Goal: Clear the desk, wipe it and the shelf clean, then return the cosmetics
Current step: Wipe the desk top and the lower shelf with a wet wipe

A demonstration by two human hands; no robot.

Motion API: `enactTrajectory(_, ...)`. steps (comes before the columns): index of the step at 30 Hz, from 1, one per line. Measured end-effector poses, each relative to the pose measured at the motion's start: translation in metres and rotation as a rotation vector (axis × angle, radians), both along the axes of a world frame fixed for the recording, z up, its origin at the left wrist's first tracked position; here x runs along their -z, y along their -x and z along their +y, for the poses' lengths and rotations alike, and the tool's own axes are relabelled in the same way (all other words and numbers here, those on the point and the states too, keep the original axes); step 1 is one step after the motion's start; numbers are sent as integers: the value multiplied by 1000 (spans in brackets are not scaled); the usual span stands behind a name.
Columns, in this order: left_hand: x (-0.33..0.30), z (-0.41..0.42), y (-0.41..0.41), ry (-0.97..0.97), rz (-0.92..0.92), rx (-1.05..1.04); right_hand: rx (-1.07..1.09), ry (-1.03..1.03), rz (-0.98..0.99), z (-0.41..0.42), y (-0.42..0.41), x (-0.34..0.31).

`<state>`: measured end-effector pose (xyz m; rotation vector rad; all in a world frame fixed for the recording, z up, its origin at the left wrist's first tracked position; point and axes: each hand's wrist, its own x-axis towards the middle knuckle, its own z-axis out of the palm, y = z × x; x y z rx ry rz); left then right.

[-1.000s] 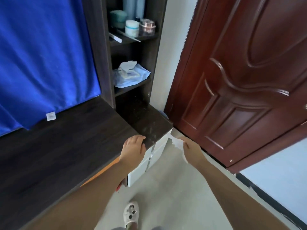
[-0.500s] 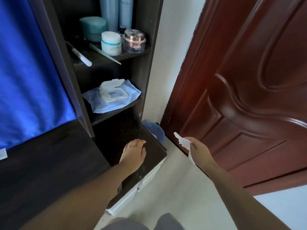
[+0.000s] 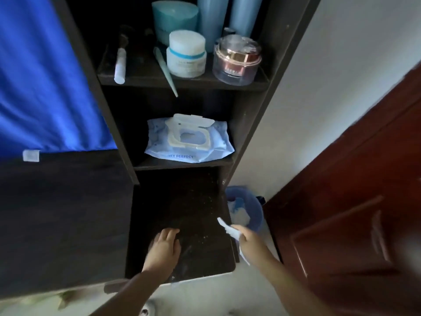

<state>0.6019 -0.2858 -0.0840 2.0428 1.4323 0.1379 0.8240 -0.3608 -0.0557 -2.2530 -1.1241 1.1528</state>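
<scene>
Cosmetics crowd the top shelf (image 3: 182, 82) of the dark unit: we see a white jar with a blue band (image 3: 186, 54) at the front edge, a clear jar with a rose-gold lid (image 3: 237, 61) beside it at the front right corner, a teal jar (image 3: 174, 17) behind them, and two tall pale-blue bottles (image 3: 224, 14) at the back. A white tube (image 3: 120, 66) lies toward the left edge, and a slim pale-green stick (image 3: 165, 71) juts out past the front edge. On the shelf below, an open pack of wet wipes (image 3: 189, 139) lies flat, its lid flipped up.

Our left hand (image 3: 164, 249) rests palm down, fingers straight, on the speckled dark desk top (image 3: 182, 201) near its front edge. Our right hand (image 3: 249, 240) hovers off the desk's right edge, its fingers pinching a crumpled white wipe (image 3: 230, 229). Just beyond that hand, a blue bin (image 3: 255, 215) stands on the floor against the desk's right side, with white scraps inside. A blue cloth (image 3: 45, 76) hangs at the left, over the wider dark desk surface (image 3: 63, 213). A reddish-brown door (image 3: 353, 201) fills the right.
</scene>
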Motion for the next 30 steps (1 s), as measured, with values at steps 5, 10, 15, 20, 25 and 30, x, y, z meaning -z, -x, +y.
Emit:
enactTrajectory(5, 34, -23, 2, 53, 40, -210, -163, 82, -7, 17, -16, 37)
enactTrajectory(10, 79, -16, 3, -2, 90, -243, -139, -85, -140, 39, -16, 94)
enactTrajectory(15, 120, -6, 16, -195, 68, -205, -479, -300, -531, 31, 41, 148)
enactTrajectory(20, 118, -10, 33, -216, -99, -188, -992, -440, -545, -6, 105, 155)
enactTrajectory(25, 125, -12, 37, -251, 27, -7, -1028, -379, -552, 33, 31, 149)
enactTrajectory(30, 129, -12, 35, -290, 64, -17, -474, -407, -447, 52, -6, 131)
